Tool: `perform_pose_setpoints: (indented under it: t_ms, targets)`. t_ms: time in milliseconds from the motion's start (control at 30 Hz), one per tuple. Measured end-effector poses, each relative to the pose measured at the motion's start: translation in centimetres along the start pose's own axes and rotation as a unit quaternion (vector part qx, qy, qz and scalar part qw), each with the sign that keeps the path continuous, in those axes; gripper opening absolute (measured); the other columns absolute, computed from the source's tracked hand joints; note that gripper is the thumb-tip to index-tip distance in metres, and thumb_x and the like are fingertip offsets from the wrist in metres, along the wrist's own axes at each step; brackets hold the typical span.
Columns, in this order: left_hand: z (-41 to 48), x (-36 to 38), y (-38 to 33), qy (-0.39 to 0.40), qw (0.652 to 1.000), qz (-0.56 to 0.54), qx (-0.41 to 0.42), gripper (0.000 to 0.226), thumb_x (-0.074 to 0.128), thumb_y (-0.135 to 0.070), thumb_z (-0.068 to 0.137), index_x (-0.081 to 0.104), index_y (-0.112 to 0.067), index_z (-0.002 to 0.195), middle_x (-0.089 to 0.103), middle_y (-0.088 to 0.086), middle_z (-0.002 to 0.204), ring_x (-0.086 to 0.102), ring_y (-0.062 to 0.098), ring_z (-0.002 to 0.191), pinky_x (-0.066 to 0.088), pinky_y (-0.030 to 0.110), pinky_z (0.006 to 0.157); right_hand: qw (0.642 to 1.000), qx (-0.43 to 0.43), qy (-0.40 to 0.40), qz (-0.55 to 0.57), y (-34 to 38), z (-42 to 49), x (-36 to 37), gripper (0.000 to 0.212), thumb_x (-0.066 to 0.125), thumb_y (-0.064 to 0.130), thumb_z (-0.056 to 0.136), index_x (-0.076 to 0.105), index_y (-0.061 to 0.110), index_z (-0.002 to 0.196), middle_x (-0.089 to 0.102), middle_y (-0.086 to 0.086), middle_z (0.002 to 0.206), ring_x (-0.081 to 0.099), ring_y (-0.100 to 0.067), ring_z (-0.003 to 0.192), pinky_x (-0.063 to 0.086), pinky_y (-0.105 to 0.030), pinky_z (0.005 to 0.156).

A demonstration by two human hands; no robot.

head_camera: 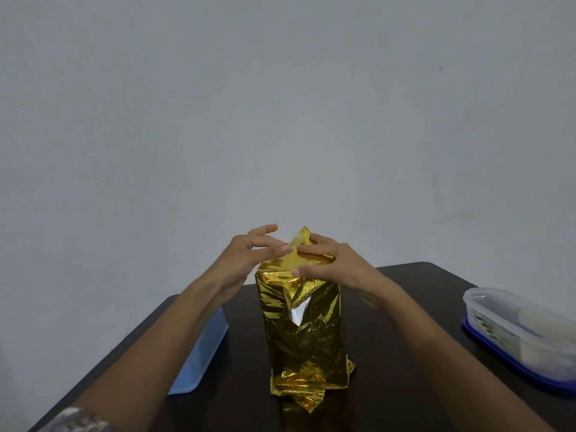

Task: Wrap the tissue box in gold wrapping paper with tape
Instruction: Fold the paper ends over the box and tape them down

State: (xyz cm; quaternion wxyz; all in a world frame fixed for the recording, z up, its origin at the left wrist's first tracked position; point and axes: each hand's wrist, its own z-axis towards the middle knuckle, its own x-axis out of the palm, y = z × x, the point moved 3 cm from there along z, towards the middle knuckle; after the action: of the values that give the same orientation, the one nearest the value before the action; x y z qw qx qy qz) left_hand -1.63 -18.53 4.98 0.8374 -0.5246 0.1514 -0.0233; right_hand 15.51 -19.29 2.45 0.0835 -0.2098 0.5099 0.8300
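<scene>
Tissue box (304, 332) stands on end, both your hands at its top

The box is covered all over in gold wrapping paper (311, 380) and stands upright near the middle of the dark table (405, 353); none of the box's own surface shows. At the foot, loose crumpled paper spreads onto the tabletop. At the top, a pointed flap of paper sticks up between your hands.

Your left hand (254, 252) has its fingers spread and mostly straight, with the fingertips touching the left side of that flap. Your right hand (335, 261) pinches the folded paper at the top edge: the fingers lie across the top and the thumb presses on the face towards you.

To your right, well apart from the box, a clear plastic container (511, 322) sits on a dark blue lid (511, 367). Inside are pale, rounded shapes and something with a printed pattern; you cannot tell what they are. To your left, a shallow light blue tray (202, 350) lies flat, partly hidden by your forearm.
</scene>
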Motion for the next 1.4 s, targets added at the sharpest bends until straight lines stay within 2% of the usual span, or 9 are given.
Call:
perform_pose_setpoints:
  t_ms: [233, 333, 467, 833, 1033, 1133, 1233, 1333, 1400]
  targets:
    - [1.0, 0.3, 0.5, 0.049, 0.998, 0.027, -0.014, 0.044, 0.088, -0.051, 0.041, 0.078, -0.021, 0.072, 0.051, -0.015, 0.130, 0.049, 0.013, 0.122, 0.049, 0.042, 0.094, 1.000, -0.013, 0.007, 0.007, 0.3, -0.3, 0.0, 0.056, 0.076, 0.027, 0.075, 0.058, 0.023, 0.128, 0.026, 0.006, 0.153, 0.033, -0.013, 0.133, 0.031, -0.023, 0.096]
    - [1.1, 0.6, 0.9, 0.049, 0.998, 0.014, -0.028, 0.022, 0.081, -0.035, 0.054, 0.078, -0.021, 0.071, 0.051, -0.011, 0.132, 0.050, 0.018, 0.123, 0.048, 0.047, 0.096, 1.000, -0.011, 0.007, 0.007, 0.2, -0.3, 0.0, 0.056, 0.077, 0.031, 0.074, 0.059, 0.027, 0.127, 0.024, 0.007, 0.154, 0.030, -0.014, 0.136, 0.030, -0.024, 0.100]
    - [1.0, 1.0, 1.1, 0.042, 0.999, 0.003, -0.031, 0.010, 0.076, -0.027, 0.059, 0.078, -0.022, 0.068, 0.051, -0.009, 0.131, 0.052, 0.018, 0.119, 0.052, 0.042, 0.090, 1.000, -0.015, 0.008, 0.001, 0.4, -0.4, 0.1, 0.053, 0.076, 0.032, 0.075, 0.060, 0.030, 0.125, 0.024, 0.005, 0.154, 0.030, -0.017, 0.137, 0.031, -0.035, 0.110]
    - [1.4, 0.9, 1.1, 0.064, 0.997, 0.019, -0.049, 0.022, 0.073, -0.026, 0.063, 0.078, -0.016, 0.083, 0.055, -0.007, 0.127, 0.058, 0.016, 0.110, 0.054, 0.031, 0.081, 0.999, -0.028, 0.010, 0.012, 0.2, -0.2, 0.3, 0.033, 0.077, 0.031, 0.074, 0.065, 0.042, 0.103, 0.029, 0.005, 0.152, 0.038, -0.020, 0.133, 0.037, -0.040, 0.109]
    - [1.3, 1.0, 0.7, 0.107, 0.992, 0.033, -0.053, 0.010, 0.068, -0.022, 0.073, 0.078, -0.020, 0.076, 0.070, -0.016, 0.095, 0.067, 0.013, 0.092, 0.055, 0.025, 0.079, 0.999, -0.039, 0.016, 0.012, 0.0, -0.1, 0.1, 0.034, 0.075, 0.029, 0.076, 0.068, 0.028, 0.109, 0.037, 0.012, 0.139, 0.039, -0.015, 0.130, 0.038, -0.032, 0.105]
    - [1.4, 1.1, 0.4, 0.101, 0.993, 0.055, -0.033, 0.019, 0.068, -0.013, 0.078, 0.077, -0.025, 0.067, 0.070, -0.019, 0.090, 0.068, 0.003, 0.083, 0.056, 0.022, 0.074, 0.999, -0.039, 0.013, 0.013, -0.1, 0.2, 0.4, 0.050, 0.078, 0.042, 0.070, 0.063, 0.038, 0.118, 0.035, 0.005, 0.148, 0.037, -0.019, 0.133, 0.034, -0.045, 0.110]
    - [1.7, 0.8, 0.6, 0.062, 0.995, 0.079, -0.016, 0.013, 0.074, -0.015, 0.074, 0.076, -0.026, 0.067, 0.062, -0.012, 0.113, 0.061, 0.005, 0.101, 0.054, 0.031, 0.085, 0.999, -0.038, 0.013, 0.016, -0.4, 0.5, 0.7, 0.056, 0.078, 0.053, 0.061, 0.057, 0.053, 0.113, 0.035, 0.005, 0.149, 0.035, -0.019, 0.135, 0.031, -0.049, 0.111]
    - [1.7, 0.5, 0.8, 0.045, 0.993, 0.107, -0.016, 0.011, 0.076, -0.019, 0.072, 0.077, -0.029, 0.075, 0.054, -0.006, 0.126, 0.051, 0.009, 0.116, 0.051, 0.032, 0.088, 0.999, -0.034, 0.007, 0.004, -0.6, 0.6, 0.8, 0.087, 0.077, 0.063, 0.052, 0.047, 0.045, 0.132, 0.036, 0.008, 0.149, 0.036, -0.016, 0.135, 0.033, -0.048, 0.110]
    - [1.7, 0.6, 0.6, 0.034, 0.993, 0.111, -0.018, 0.013, 0.077, -0.019, 0.071, 0.076, -0.032, 0.075, 0.052, -0.003, 0.129, 0.049, 0.012, 0.118, 0.051, 0.030, 0.086, 1.000, -0.027, 0.004, 0.016, -0.6, 0.5, 0.8, 0.092, 0.079, 0.054, 0.059, 0.037, 0.040, 0.140, 0.032, 0.007, 0.151, 0.032, -0.015, 0.137, 0.030, -0.047, 0.113]
